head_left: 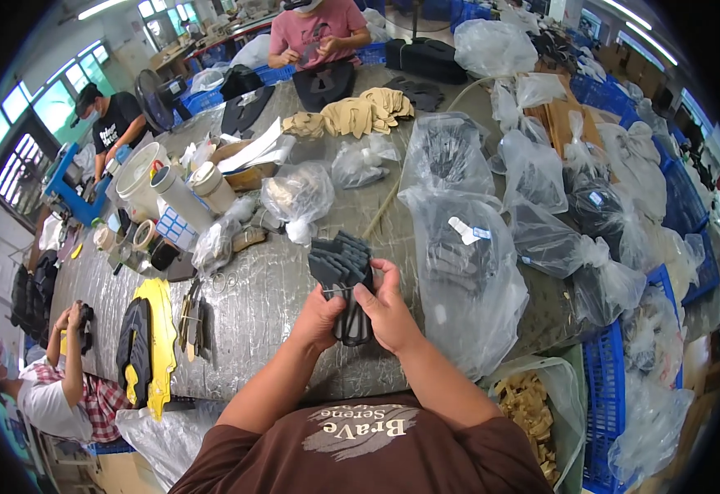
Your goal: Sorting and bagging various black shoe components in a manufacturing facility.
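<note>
A bundle of dark grey, flat cut pieces point(339, 262) stands between my hands over the near middle of the table. Its upper end fans out in layers, and a thin band seems to cross its middle. My left hand point(319, 316) grips the bundle's left side, thumb toward the band. On the other side my right hand point(388, 309) wraps round it, thumb in front and fingers behind. Dark looped ends point(353, 328) hang below my thumbs. Just right of my hands lies a large clear plastic bag point(479, 296) with dark pieces inside.
A yellow sheet point(160, 346) and black shaped parts point(133, 350) lie left on the table point(253, 321). Tubs point(142, 177) and tan pieces point(351, 115) stand farther back. Filled bags point(541, 235) crowd the right, above a blue crate point(605, 403). Other people work across and at left.
</note>
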Tool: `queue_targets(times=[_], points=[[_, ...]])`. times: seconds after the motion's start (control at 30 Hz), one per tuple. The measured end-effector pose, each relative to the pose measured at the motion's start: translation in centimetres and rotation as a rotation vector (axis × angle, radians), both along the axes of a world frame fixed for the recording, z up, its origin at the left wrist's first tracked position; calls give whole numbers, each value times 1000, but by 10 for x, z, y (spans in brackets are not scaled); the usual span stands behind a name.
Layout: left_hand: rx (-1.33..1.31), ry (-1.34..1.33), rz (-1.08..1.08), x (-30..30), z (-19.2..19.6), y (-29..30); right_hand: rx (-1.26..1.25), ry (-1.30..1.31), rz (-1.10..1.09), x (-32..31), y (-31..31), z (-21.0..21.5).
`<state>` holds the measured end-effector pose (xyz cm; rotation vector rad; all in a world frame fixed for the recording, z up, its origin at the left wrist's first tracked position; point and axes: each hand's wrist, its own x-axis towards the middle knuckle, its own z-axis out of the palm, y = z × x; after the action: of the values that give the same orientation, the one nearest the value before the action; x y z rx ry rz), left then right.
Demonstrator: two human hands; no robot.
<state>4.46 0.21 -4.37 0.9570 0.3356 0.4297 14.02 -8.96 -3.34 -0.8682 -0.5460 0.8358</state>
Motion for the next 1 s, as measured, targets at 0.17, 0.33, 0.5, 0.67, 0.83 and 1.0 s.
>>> queue_targets(times=[0.17,0.33,0.5,0.67,0.83,1.0], points=[[-77,-58,-53,-2,-2,5,-39,-296,-8,1,-3,-2],[-118,-40,-77,-6,-1,9,-73,-397,56,10,-2,-6],[-191,-80,-44,-6,-9,9,-275,-534,-85,4,-1,-2],[-277,-76,50,1,-14,3,-105,-463,-533,-7,11,-14],[-229,-80,101,4,-5,-2,-191,-464,-561,-4,13,-20],[-353,-91,152,2,-12,-1,-130,-418,-480,-3,4,-14]])
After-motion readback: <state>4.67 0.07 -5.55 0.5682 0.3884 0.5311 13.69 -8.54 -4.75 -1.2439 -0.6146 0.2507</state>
